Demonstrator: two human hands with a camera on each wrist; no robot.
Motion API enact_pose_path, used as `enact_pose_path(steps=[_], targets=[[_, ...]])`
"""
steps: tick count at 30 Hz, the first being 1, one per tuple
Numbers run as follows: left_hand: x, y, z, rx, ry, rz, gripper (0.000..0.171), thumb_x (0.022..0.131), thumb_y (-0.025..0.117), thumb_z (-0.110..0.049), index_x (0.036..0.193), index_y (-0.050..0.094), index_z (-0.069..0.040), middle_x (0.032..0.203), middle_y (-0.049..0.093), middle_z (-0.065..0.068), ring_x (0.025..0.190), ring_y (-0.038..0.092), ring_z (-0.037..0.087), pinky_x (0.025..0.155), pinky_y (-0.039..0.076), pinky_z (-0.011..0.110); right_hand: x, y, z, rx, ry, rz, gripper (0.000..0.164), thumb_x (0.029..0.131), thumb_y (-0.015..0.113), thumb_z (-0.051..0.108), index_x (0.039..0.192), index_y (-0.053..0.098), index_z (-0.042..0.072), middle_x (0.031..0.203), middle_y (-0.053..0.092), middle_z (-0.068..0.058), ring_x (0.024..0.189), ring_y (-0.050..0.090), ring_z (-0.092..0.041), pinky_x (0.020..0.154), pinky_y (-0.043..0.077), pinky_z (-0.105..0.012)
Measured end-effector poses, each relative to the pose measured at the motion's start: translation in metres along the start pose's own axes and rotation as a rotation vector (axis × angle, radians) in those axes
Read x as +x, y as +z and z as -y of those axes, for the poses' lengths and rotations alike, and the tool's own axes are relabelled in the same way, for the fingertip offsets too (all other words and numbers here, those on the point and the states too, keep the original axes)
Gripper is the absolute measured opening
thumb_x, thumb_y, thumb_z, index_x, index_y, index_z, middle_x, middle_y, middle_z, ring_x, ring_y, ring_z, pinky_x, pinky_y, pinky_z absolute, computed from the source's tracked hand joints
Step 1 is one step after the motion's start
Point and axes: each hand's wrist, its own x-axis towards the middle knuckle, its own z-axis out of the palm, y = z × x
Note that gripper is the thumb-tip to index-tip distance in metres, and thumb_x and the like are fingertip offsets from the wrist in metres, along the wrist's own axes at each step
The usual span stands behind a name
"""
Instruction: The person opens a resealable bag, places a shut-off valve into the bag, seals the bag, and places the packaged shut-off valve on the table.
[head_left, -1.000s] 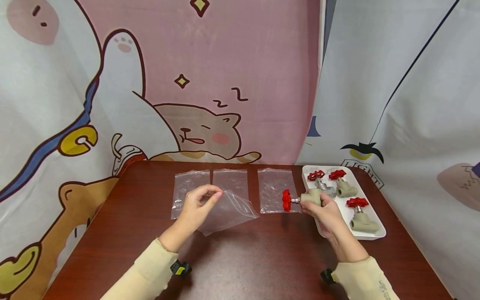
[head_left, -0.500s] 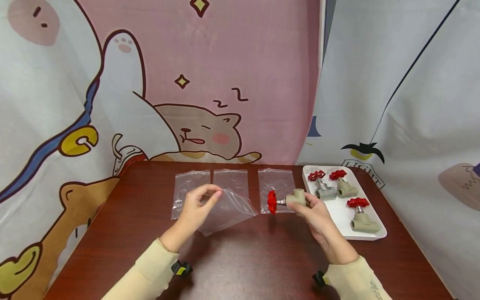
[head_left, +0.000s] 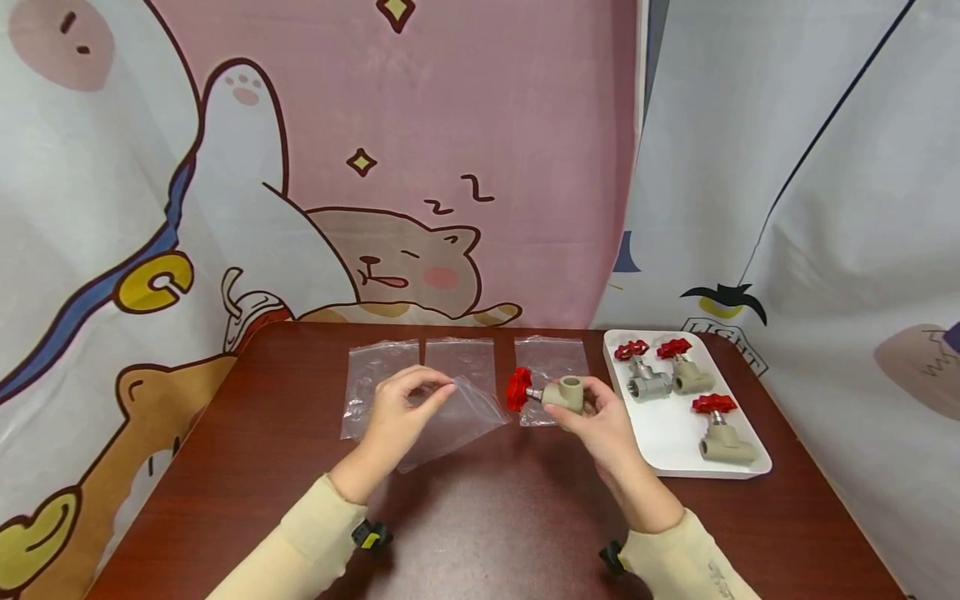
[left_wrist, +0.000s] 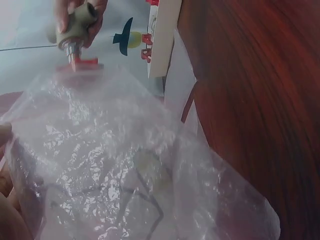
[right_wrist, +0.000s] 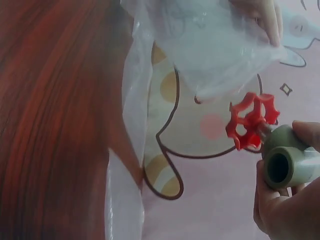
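My left hand (head_left: 400,421) pinches a clear zip bag (head_left: 457,429) by its upper corner, between thumb and fingertips. In the left wrist view the bag (left_wrist: 115,150) hangs across most of the picture. With my right hand (head_left: 611,425) I grip the body of a valve (head_left: 562,393), a greenish-grey tee with a red handwheel (head_left: 517,389). The handwheel points left at the bag's free edge; in the right wrist view the red wheel (right_wrist: 251,121) lies just below the bag (right_wrist: 220,55), seemingly apart from it.
A white tray (head_left: 675,454) at the right holds a metal valve (head_left: 648,383) and two greenish-grey valves (head_left: 726,446), all with red handwheels. Flat clear bags (head_left: 378,367) lie along the back of the brown table (head_left: 517,517). A printed curtain (head_left: 525,167) hangs behind.
My right hand has carried the valve left, away from the tray and up to the bag. The left hand has stayed almost in place, with the bag still pinched.
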Motion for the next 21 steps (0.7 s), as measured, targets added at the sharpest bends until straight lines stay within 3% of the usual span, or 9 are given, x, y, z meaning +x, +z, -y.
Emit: enact_pose_path(steps=[6,10,15,21], targets=[[-0.002,0.008,0.015,0.032,-0.01,-0.03,0.006,0.077,0.075,-0.001,0.082,0.071,-0.001,0.078,0.069,0.01,0.067,0.063,0.017,0.061,0.055,0.029,-0.002,0.02,0.003,-0.065,-0.075,-0.021,0.044,0.071,0.077,-0.006,0.109,0.055,-0.003,0.101,0.06,0.001,0.089,0.058,-0.008,0.075,0.049,-0.016],[-0.003,0.012,0.028,0.037,-0.009,-0.028,0.006,0.078,0.076,-0.006,0.083,0.073,-0.005,0.079,0.07,0.007,0.067,0.063,0.015,0.061,0.054,0.025,-0.003,0.03,0.005,-0.06,-0.12,-0.043,0.043,0.069,0.078,-0.007,0.106,0.057,-0.002,0.099,0.06,0.003,0.089,0.058,-0.009,0.076,0.049,-0.016],[-0.005,0.012,0.032,0.02,-0.012,-0.023,0.006,0.08,0.076,-0.015,0.085,0.074,-0.011,0.08,0.07,0.002,0.067,0.062,0.008,0.062,0.053,0.02,-0.007,0.041,0.006,0.002,-0.153,-0.048,0.043,0.069,0.077,-0.01,0.105,0.054,-0.002,0.099,0.06,0.004,0.089,0.06,-0.009,0.073,0.051,-0.018],[-0.007,0.014,0.033,-0.001,-0.026,-0.034,0.005,0.081,0.075,-0.016,0.085,0.073,-0.013,0.08,0.07,-0.001,0.065,0.061,0.006,0.059,0.053,0.02,-0.013,0.052,0.006,0.015,-0.197,-0.052,0.043,0.069,0.078,-0.008,0.103,0.052,-0.004,0.104,0.061,-0.005,0.091,0.06,-0.01,0.076,0.051,-0.018]])
